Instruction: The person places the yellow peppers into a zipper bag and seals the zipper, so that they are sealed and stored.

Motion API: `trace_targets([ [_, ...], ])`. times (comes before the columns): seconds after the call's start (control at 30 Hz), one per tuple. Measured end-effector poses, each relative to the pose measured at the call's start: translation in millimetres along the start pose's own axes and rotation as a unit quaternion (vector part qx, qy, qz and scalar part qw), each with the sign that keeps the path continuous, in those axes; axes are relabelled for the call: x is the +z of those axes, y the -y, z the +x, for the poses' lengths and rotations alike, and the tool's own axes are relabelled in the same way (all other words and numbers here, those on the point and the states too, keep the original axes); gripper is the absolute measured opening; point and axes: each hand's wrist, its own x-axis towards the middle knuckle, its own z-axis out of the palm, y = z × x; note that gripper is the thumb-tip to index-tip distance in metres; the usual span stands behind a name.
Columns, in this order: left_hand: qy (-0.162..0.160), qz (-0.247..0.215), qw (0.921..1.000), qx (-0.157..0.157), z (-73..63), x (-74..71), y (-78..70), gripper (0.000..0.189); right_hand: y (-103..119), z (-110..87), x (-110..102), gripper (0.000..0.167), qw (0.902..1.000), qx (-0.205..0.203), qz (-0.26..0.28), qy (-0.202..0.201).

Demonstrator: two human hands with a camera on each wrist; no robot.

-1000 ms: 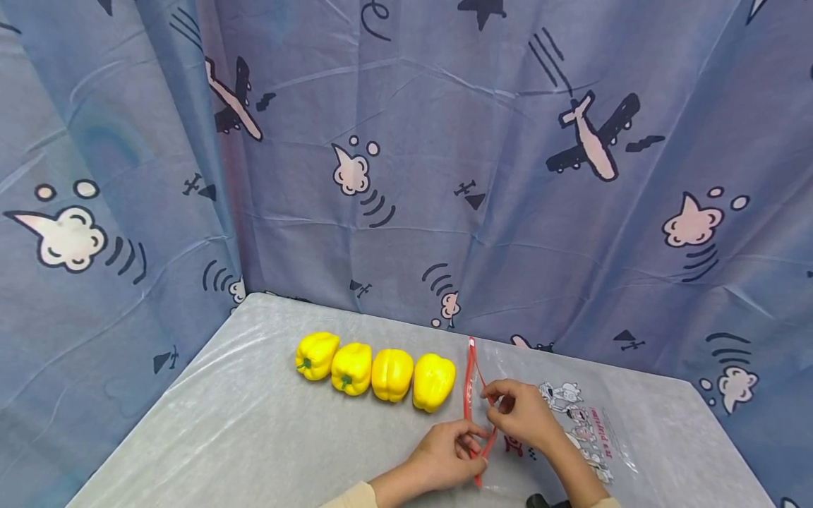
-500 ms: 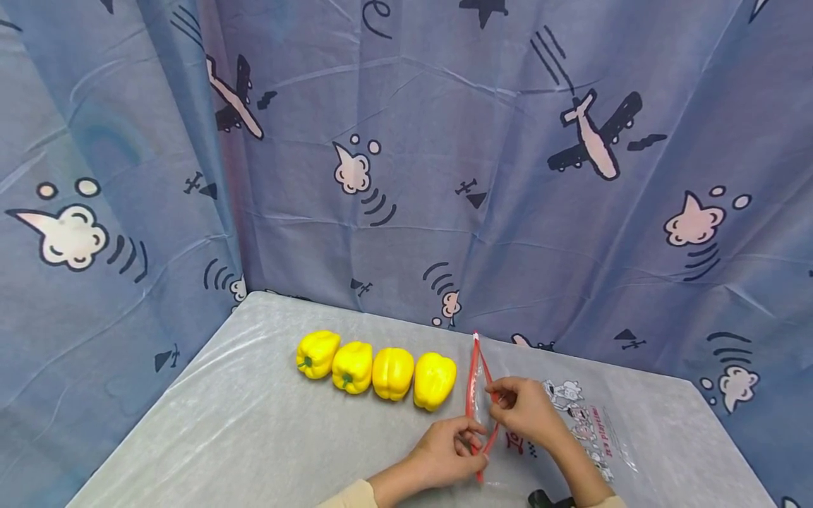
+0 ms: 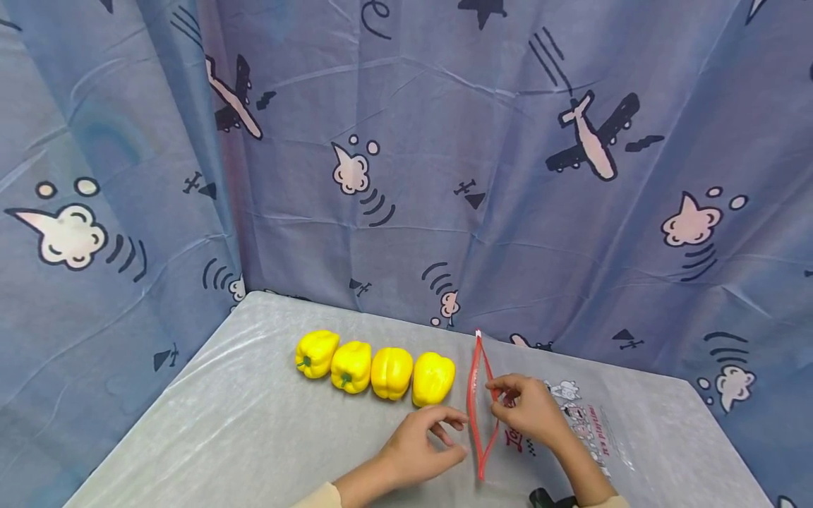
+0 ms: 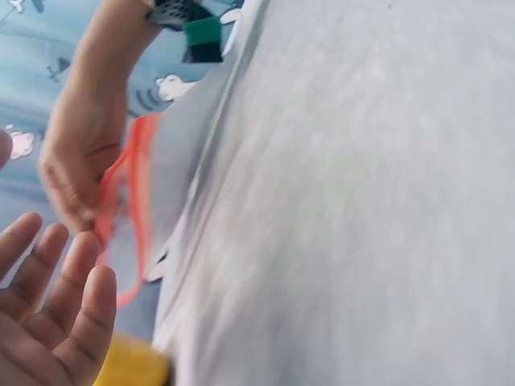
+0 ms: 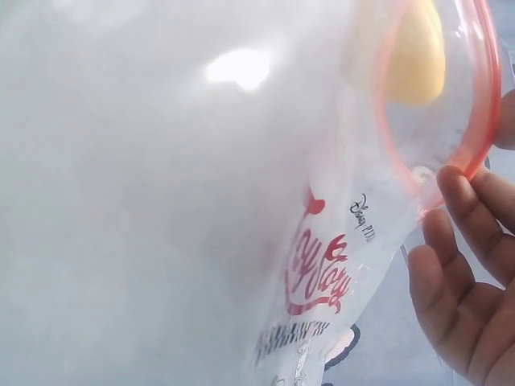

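Observation:
A clear zip bag [image 3: 473,395] with a red zip edge and printed cartoon figures lies right of centre in the head view, its mouth gaping. My right hand [image 3: 530,413] pinches the right side of that red edge between thumb and fingers; the right wrist view shows the fingertips at the red rim [image 5: 483,137]. Just left of the mouth is my left hand [image 3: 419,448], fingers loosely bent and apart, holding nothing. In the left wrist view its fingers [image 4: 68,289] are spread. The nearest yellow bell pepper [image 3: 433,379] sits just beyond the left hand.
Several yellow bell peppers [image 3: 392,374] stand in a row left of the bag on a pale covered table [image 3: 254,423]. A blue patterned curtain [image 3: 406,176] hangs behind the table's back edge. A black device [image 3: 546,498] shows near the right wrist.
My left hand has let go of the bag's red edge and moved slightly left. The bag's mouth is wider. The right hand keeps its pinch, and the peppers have stayed put.

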Motion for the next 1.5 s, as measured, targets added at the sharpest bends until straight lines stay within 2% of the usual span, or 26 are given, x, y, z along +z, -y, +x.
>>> trace_targets([
  [0.2, -0.030, 0.024, 0.9990, -0.023, -8.8, -29.9, -10.6, 0.035, 1, 0.3, -5, 0.028, 0.9999, 0.004, -0.009, -0.006],
  [0.43, -0.064, 0.042, 0.9960, -0.047, -13.1, -60.6, -13.6, 0.042, 0, -0.3, -6, 0.029, 0.9999, 0.012, 0.007, 0.000],
  [0.7, -0.103, 0.047, 0.9917, -0.061, -14.7, -85.5, -13.0, 0.042, -1, -2.2, -6, 0.029, 0.9998, 0.018, 0.003, -0.003],
  [1.0, -0.160, 0.067, 0.9824, -0.068, -17.5, -114.7, -15.6, 0.042, -2, -0.8, -7, 0.030, 0.9998, 0.016, 0.008, -0.005],
  [1.1, -0.181, 0.089, 0.9768, -0.071, -18.5, -125.7, -14.0, 0.042, -2, -1.0, -7, 0.030, 0.9998, 0.016, 0.009, -0.004],
  [1.23, -0.209, 0.139, 0.9659, -0.064, -19.6, -141.2, -6.2, 0.043, -1, -1.3, -7, 0.032, 0.9997, 0.018, 0.014, 0.000],
  [1.33, -0.228, 0.186, 0.9541, -0.057, -20.5, -153.1, 0.1, 0.045, -1, -1.6, -7, 0.033, 0.9997, 0.019, 0.016, 0.000],
  [1.5, -0.254, 0.245, 0.9331, -0.069, -21.5, -169.6, 8.8, 0.049, -2, -1.7, -6, 0.033, 0.9995, 0.020, 0.022, -0.006],
])
